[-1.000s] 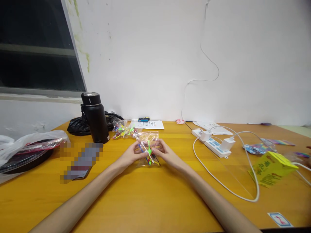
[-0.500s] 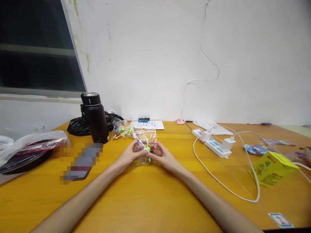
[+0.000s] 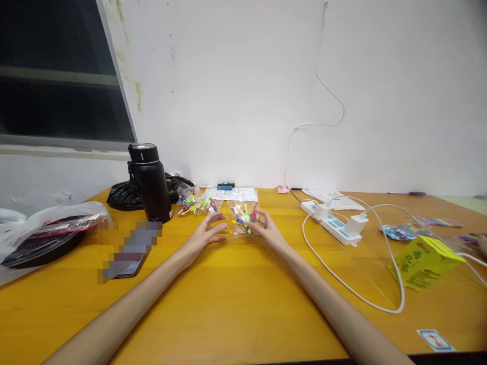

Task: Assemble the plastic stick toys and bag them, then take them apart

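Note:
My right hand (image 3: 266, 228) has its fingers closed on the right side of a clear plastic bag (image 3: 240, 219) with small colourful plastic pieces inside, green, blue, yellow and red. To the left of that bag, my left hand (image 3: 207, 233) is apart from it, fingers spread and holding nothing. Just beyond my left hand lies another clear bag (image 3: 195, 202) of similar bright pieces. What exactly the pieces are cannot be made out.
A black bottle (image 3: 150, 185) stands left, near a phone (image 3: 133, 253) and a plastic-wrapped round black object (image 3: 45, 246). A screwdriver (image 3: 225, 186) lies on paper at the back. Right are a power strip (image 3: 337, 223) with looping cables, a yellow box (image 3: 426, 263) and another person's hand (image 3: 482, 242).
My left hand has let go of the bag and moved left, its fingers opening. The bag has shifted slightly right and away from me with my right hand.

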`<state>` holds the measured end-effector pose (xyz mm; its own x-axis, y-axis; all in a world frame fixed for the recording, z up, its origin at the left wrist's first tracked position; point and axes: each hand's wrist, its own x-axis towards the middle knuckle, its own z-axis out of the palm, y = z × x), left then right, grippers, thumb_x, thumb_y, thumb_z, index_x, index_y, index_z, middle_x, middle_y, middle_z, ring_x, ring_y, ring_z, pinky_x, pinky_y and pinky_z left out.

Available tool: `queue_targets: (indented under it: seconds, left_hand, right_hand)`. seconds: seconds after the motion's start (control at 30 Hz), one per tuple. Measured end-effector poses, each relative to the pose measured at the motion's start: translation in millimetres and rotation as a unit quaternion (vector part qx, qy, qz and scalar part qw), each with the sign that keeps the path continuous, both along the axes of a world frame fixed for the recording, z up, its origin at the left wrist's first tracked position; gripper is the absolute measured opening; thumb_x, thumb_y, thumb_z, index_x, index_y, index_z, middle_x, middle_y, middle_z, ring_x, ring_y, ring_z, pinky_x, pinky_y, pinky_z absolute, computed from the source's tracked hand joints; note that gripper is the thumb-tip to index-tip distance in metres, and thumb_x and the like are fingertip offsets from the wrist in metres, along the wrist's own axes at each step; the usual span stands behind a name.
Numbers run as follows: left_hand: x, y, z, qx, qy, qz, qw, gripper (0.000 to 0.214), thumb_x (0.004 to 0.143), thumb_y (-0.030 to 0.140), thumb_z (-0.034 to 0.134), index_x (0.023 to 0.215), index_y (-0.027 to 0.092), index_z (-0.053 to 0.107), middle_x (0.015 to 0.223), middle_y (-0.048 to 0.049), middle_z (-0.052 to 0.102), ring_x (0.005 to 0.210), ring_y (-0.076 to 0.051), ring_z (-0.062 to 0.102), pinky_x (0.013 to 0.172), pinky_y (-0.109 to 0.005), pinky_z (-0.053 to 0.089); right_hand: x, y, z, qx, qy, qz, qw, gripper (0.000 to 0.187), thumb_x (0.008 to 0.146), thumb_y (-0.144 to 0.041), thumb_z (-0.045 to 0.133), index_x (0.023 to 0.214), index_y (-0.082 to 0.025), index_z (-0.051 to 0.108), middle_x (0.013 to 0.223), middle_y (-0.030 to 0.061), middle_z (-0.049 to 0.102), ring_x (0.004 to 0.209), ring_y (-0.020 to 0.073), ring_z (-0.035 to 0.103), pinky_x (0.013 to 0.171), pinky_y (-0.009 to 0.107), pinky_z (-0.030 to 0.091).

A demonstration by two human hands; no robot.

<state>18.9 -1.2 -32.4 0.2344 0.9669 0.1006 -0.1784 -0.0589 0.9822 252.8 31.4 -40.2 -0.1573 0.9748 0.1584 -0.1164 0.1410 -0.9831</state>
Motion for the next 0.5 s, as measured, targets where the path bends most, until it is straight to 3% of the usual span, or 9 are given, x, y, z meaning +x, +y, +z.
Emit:
queue_targets:
  seconds: [0.1,0.23,0.5]
  left_hand:
    - [-2.0,0.8,-0.6,-0.002,0.002,0.001,1.000,0.048,0.083,0.042,0.074,0.124,0.024,0.058,0.145,-0.0132,0.049,0.125,-0.031,0.058,0.097,-0.046,0.055]
    - [-3.7,2.7,-4.2,0.005,0.006,-0.010,1.000,0.047,0.084,0.042,0.073,0.124,0.024,0.058,0.144,-0.0136,0.051,0.121,-0.029,0.060,0.096,-0.045,0.055]
    - [-5.5,4.5,-5.1,0.006,0.006,-0.027,1.000,0.047,0.084,0.043,0.073,0.124,0.023,0.057,0.145,-0.0150,0.051,0.118,-0.029,0.062,0.093,-0.043,0.055]
  right_hand:
    - [19.4,17.4,3.2,-0.002,0.021,-0.094,0.995,0.057,0.070,-0.042,0.081,0.113,-0.025,0.048,0.106,0.0041,0.071,0.093,0.0220,0.072,0.083,0.039,0.061]
    - [50.8,44.0,8.2,-0.003,-0.021,-0.217,0.976,0.044,0.075,-0.040,0.072,0.110,-0.025,0.049,0.106,0.0055,0.070,0.088,0.0200,0.073,0.080,0.036,0.063]
    - [99.1,96.2,8.1,-0.057,-0.218,-0.306,0.925,0.035,0.077,-0.032,0.064,0.106,-0.015,0.058,0.090,0.0112,0.072,0.070,0.0204,0.070,0.066,0.033,0.060]
